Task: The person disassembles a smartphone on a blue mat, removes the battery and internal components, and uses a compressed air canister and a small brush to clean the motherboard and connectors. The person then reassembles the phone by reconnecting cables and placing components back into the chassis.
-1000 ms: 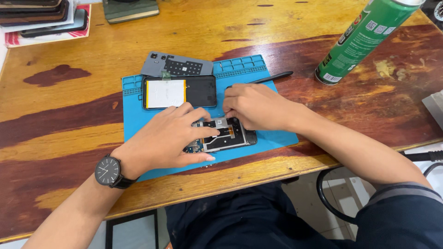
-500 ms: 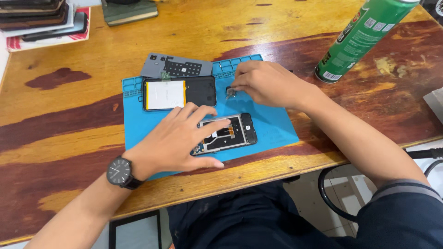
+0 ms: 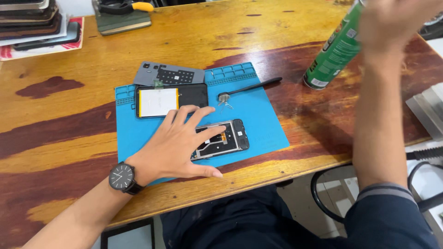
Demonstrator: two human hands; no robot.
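My left hand (image 3: 177, 145), with a black wristwatch (image 3: 122, 177) on the wrist, lies flat with fingers spread on the left end of an opened phone frame (image 3: 230, 138) on a blue work mat (image 3: 260, 122). My right hand (image 3: 399, 20) is raised at the top right, blurred, at the top of a green spray can (image 3: 334, 50) that stands on the wooden table (image 3: 69, 133); whether it grips the can is unclear. A small round metal part (image 3: 224, 97) and a black spudger (image 3: 254, 85) lie on the mat above the frame.
A second opened phone with a white battery (image 3: 159, 101) and a grey back cover (image 3: 170, 74) lie at the mat's top left. Stacked phones (image 3: 32, 20) and a dark notebook with a yellow-handled tool (image 3: 124, 14) sit at the far edge. White items (image 3: 427, 108) lie at the right.
My right hand has left the mat, leaving the small metal part there, and swung up to the right to the spray can. My left hand has stayed on the phone frame.
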